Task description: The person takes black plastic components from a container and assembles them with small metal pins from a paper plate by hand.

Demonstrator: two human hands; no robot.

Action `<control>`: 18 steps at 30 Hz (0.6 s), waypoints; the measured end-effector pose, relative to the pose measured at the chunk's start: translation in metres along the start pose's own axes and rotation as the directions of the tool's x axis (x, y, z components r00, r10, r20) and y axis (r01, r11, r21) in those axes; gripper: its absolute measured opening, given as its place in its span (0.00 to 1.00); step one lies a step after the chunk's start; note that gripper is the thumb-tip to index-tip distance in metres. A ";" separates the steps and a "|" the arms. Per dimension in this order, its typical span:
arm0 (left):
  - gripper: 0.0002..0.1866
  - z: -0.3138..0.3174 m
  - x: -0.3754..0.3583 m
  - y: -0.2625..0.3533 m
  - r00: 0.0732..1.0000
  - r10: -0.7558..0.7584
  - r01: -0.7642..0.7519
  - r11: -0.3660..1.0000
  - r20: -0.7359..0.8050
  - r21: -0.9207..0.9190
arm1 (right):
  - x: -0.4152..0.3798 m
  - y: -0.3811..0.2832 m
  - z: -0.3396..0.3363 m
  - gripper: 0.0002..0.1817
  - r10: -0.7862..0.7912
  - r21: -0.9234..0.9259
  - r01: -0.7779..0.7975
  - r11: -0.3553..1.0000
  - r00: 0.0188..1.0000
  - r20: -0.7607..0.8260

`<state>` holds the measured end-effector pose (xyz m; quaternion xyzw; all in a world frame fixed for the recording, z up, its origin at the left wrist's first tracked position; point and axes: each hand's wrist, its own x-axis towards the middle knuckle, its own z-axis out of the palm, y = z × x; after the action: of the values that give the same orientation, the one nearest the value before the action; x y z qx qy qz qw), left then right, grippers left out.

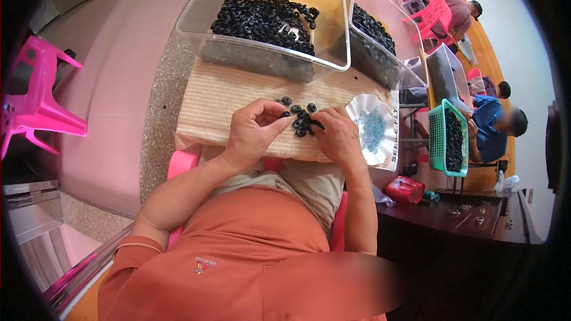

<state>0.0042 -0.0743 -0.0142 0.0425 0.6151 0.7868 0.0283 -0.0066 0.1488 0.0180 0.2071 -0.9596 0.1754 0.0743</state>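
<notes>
My left hand (253, 128) is closed in a pinch, with a small black oval part (285, 114) between thumb and forefinger. At the right edge of a small pile of black parts (302, 122), my right hand (338, 135) has its fingers curled down over a dark piece (318, 124). The fingers partly hide that piece. Several loose black parts, some with a hole in the middle, lie around the pile on the striped cloth (220, 104). A white fluted dish (358, 107) of tiny bluish pieces stands just right of my right hand.
Two clear plastic bins (262, 53) (386, 53) of black parts stand at the table's back. A green basket (439, 137) of black parts is farther right, near a person in blue (491, 128). A pink stool (44, 95) stands on the left.
</notes>
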 end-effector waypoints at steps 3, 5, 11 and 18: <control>0.11 -0.001 0.000 -0.001 1.000 0.005 -0.005 1.000 0.004 0.001 | 0.002 -0.003 0.003 0.10 -0.008 -0.015 0.007 1.000 0.999 -0.032; 0.11 -0.001 0.000 -0.002 1.000 0.015 -0.015 1.000 0.001 -0.002 | 0.004 -0.003 0.005 0.10 -0.006 -0.032 0.005 0.999 0.999 -0.043; 0.11 -0.001 -0.001 0.002 1.000 -0.001 0.001 1.000 0.003 0.022 | 0.009 -0.006 0.008 0.08 0.025 -0.047 -0.027 0.999 0.998 -0.059; 0.11 0.000 0.000 0.001 1.000 0.000 0.000 1.000 0.002 0.007 | 0.012 0.006 0.014 0.06 0.043 -0.012 -0.046 0.999 0.986 -0.164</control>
<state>0.0046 -0.0748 -0.0135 0.0438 0.6178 0.7846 0.0287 -0.0211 0.1445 0.0057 0.1699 -0.9560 0.1859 0.1504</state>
